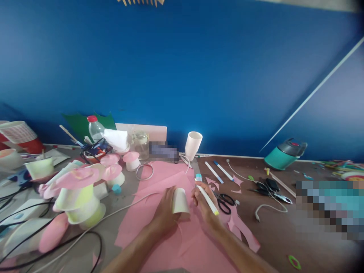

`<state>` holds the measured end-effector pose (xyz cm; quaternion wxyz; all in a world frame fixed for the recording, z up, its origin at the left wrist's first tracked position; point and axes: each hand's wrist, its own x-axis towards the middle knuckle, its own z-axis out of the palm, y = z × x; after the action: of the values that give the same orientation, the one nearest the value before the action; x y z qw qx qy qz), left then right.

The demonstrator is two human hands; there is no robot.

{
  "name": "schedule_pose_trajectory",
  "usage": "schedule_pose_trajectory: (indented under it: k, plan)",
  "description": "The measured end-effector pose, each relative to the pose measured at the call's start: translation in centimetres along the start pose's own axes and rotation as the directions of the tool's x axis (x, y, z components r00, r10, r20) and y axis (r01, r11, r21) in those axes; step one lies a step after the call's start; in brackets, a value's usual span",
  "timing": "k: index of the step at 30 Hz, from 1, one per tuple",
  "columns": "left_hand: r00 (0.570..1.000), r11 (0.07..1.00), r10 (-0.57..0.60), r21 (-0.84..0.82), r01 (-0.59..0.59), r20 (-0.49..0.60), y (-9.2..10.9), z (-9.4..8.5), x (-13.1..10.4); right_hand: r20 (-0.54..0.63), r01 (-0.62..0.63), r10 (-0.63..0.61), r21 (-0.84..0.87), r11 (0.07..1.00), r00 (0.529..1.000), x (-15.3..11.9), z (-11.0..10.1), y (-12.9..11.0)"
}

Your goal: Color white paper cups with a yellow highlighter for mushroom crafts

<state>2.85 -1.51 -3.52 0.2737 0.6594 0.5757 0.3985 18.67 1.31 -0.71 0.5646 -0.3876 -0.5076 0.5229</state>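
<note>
My left hand [166,208] is closed around the side of a small white paper cup [180,201], which rests on sheets of pink paper [159,242]. Just to its right, my right hand [206,206] grips a white marker [207,199] with a yellow end toward me. A light blue cap-like piece [198,177] shows at the far end of the marker; whether it belongs to it I cannot tell. Black-handled scissors [224,203] lie right of my right hand, among pink paper scraps [231,223].
Cups with pink paper tops [131,161] and cables [99,242] crowd the left side. A tall white cup [193,146] and a glass jar [140,146] stand near the blue wall. Two markers [214,172] lie at right, with pliers [284,199] and a teal flask [280,157] beyond.
</note>
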Motion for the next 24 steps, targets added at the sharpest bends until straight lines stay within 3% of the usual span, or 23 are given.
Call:
schedule_pose_trajectory:
  k: [5, 8, 10, 13, 17, 20, 24]
  plan:
    - [0.997, 0.998, -0.051, -0.033, 0.053, 0.058, 0.3, -0.1, 0.0, 0.078, 0.085, -0.071, -0.19, 0.978, 0.994, 1.0, 0.2, -0.1]
    - [0.991, 0.994, -0.095, -0.048, 0.1, 0.094, 0.6, -0.1, 0.1, 0.246, 0.251, -0.155, -0.432, 0.866, 0.957, 2.6, 0.5, -0.5]
    - [0.985, 0.988, -0.134, -0.057, 0.141, 0.113, 0.7, -0.1, 0.2, 0.312, 0.319, -0.178, -0.491, 0.81, 0.933, 4.5, 0.9, -0.6]
    - [0.978, 0.981, -0.169, -0.074, 0.179, 0.125, 1.0, -0.1, 0.3, 0.535, 0.541, -0.16, -0.698, 0.47, 0.829, 7.9, 1.7, -0.2]
    - [0.98, 0.981, -0.158, -0.097, 0.17, 0.119, 1.6, -0.5, 0.3, 0.592, 0.575, -0.066, -0.742, 0.345, 0.803, 11.8, 3.1, 0.9]
    - [0.975, 0.97, -0.185, -0.136, 0.201, 0.122, 2.0, -0.6, 0.1, 0.59, 0.563, 0.004, -0.772, 0.295, 0.808, 13.9, 3.9, 2.0]
    - [0.964, 0.949, -0.246, -0.176, 0.261, 0.103, 2.1, -0.2, 0.0, 0.576, 0.53, 0.022, -0.766, 0.364, 0.817, 15.8, 4.6, 3.0]
